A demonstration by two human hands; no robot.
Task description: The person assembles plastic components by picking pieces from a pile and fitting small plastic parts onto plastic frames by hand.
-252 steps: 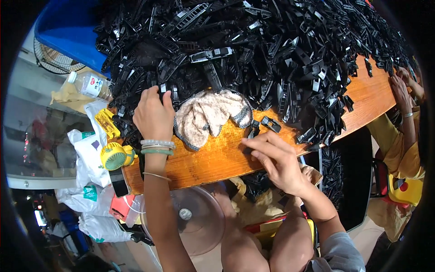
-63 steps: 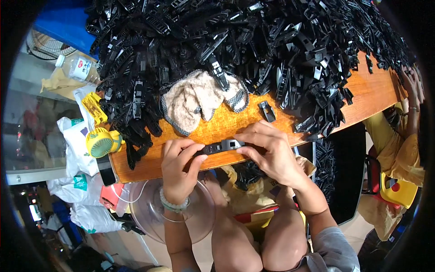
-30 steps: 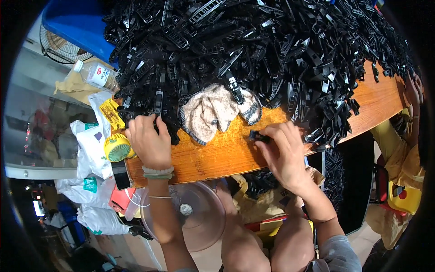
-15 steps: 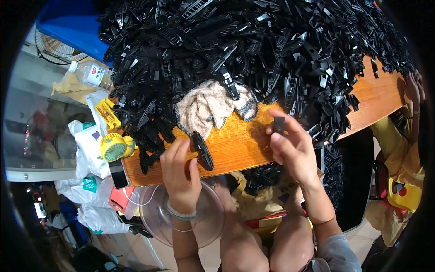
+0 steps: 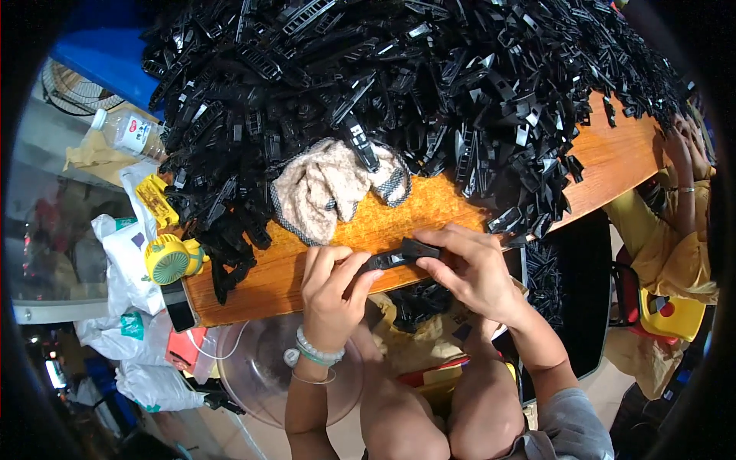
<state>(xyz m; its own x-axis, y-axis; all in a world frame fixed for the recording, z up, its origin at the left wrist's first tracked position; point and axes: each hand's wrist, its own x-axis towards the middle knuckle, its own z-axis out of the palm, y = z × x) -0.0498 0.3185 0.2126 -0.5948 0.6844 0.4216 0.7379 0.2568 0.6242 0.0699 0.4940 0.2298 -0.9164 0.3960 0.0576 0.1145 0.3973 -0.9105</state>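
Over the table's front edge, my left hand (image 5: 333,290) pinches one end of a long black plastic part (image 5: 389,260), held nearly level. At its other end, my right hand (image 5: 477,273) grips a small black plastic piece (image 5: 418,248) between thumb and fingers. The two pieces meet, though whether they are joined I cannot tell. Just beyond my hands lies a crumpled beige cloth (image 5: 310,195) with a dark checked edging. One black part (image 5: 362,146) rests on top of the cloth.
A large heap of black plastic parts (image 5: 429,84) covers most of the wooden table (image 5: 264,287). On the left are a yellow fan (image 5: 169,259), a phone (image 5: 180,310) and a bottle (image 5: 126,132). Below stands a clear basin (image 5: 253,368). Another person's hands (image 5: 681,149) are at far right.
My left hand has picked up the long black part from the table edge. My right hand has brought the small piece left and down onto its end. The view has shifted slightly.
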